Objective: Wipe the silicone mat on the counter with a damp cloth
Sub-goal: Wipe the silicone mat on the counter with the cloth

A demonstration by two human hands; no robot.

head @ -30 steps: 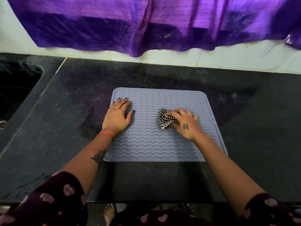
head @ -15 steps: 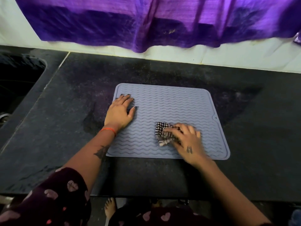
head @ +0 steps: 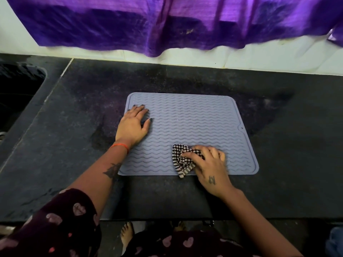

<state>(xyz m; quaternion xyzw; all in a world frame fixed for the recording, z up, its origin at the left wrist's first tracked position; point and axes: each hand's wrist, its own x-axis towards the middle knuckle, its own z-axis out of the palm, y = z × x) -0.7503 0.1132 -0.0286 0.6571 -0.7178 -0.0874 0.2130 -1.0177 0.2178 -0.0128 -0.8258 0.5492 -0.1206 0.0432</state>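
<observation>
the grey-blue silicone mat [head: 187, 134], ribbed with wavy lines, lies flat on the black stone counter [head: 287, 154]. the left hand [head: 134, 125] rests on the mat's left edge with straight, spread fingers, holding nothing. the right hand [head: 208, 167] has its fingers curled over a bunched black-and-white checked cloth [head: 182, 160], pressing it onto the mat's near edge. a purple curtain [head: 167, 21] hangs behind.

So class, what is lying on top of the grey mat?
The left hand rests flat on the mat; the right hand holds a checked cloth at its near edge. The mat surface beneath them is hidden.
</observation>
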